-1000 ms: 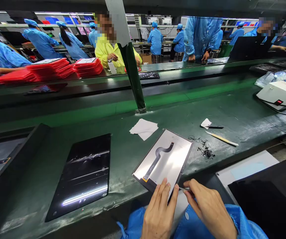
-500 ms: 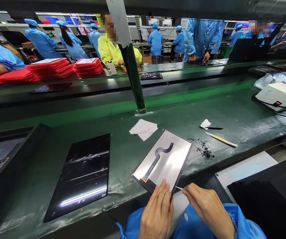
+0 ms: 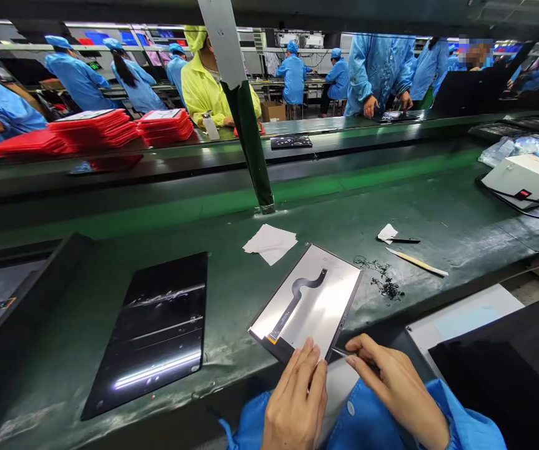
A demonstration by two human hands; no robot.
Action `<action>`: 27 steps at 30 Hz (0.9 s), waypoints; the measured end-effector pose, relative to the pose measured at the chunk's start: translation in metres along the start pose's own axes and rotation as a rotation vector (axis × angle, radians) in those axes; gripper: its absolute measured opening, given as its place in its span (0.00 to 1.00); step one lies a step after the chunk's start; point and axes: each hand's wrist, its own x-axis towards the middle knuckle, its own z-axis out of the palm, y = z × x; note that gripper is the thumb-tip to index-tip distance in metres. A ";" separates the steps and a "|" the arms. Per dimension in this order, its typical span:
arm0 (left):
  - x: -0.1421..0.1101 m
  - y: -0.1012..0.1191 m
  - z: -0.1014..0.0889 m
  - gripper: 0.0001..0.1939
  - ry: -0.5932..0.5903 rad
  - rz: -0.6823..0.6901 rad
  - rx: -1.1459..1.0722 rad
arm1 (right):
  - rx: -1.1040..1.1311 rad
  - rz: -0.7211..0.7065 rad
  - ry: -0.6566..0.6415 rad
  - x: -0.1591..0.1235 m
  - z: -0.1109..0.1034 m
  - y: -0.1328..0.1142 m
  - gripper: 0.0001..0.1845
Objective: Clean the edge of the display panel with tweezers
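A display panel point(image 3: 330, 300) with a silvery back lies tilted on the bench, its near corner past the front edge. A dark ribbon cable point(image 3: 288, 312) curves over its back. My left hand point(image 3: 297, 394) holds the near end, fingers stretched together over the surface; its thumb is hidden. At the panel's right edge my right hand point(image 3: 391, 381) grips a thin silver pointed tool point(image 3: 339, 352), thumb and forefinger spread somewhat. The tool's tip meets the edge near the lower corner. Left of the panel rests a glossy black glass panel point(image 3: 157, 331).
White paper sheets point(image 3: 270, 244), black scraps point(image 3: 388, 287), a yellowish pointed stick point(image 3: 416, 260) and a black blade-like tool point(image 3: 405, 240) lie on the green bench point(image 3: 232, 269). A post point(image 3: 250, 144) rises behind. A white device point(image 3: 526, 181) stands right; co-workers and red stacks point(image 3: 93, 131) are across.
My right hand has turned and its fingers have spread apart around the tool. My left hand and the panel stay nearly in place. Across the bench, a co-worker's hands have moved apart.
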 end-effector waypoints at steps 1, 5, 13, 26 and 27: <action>0.000 0.000 0.000 0.12 0.002 -0.001 -0.003 | -0.026 -0.022 0.044 -0.002 0.001 -0.001 0.18; 0.000 0.001 -0.001 0.12 0.012 -0.010 -0.016 | -0.138 -0.119 0.138 -0.009 0.005 -0.003 0.19; 0.001 0.000 -0.002 0.12 0.003 -0.002 -0.011 | -0.243 -0.212 0.220 -0.007 0.008 -0.010 0.19; 0.001 0.000 -0.001 0.11 0.017 -0.001 -0.018 | -0.316 -0.247 0.254 -0.007 0.010 -0.013 0.20; 0.001 0.000 -0.001 0.11 0.017 -0.001 -0.017 | -0.338 -0.255 0.251 -0.006 0.009 -0.014 0.20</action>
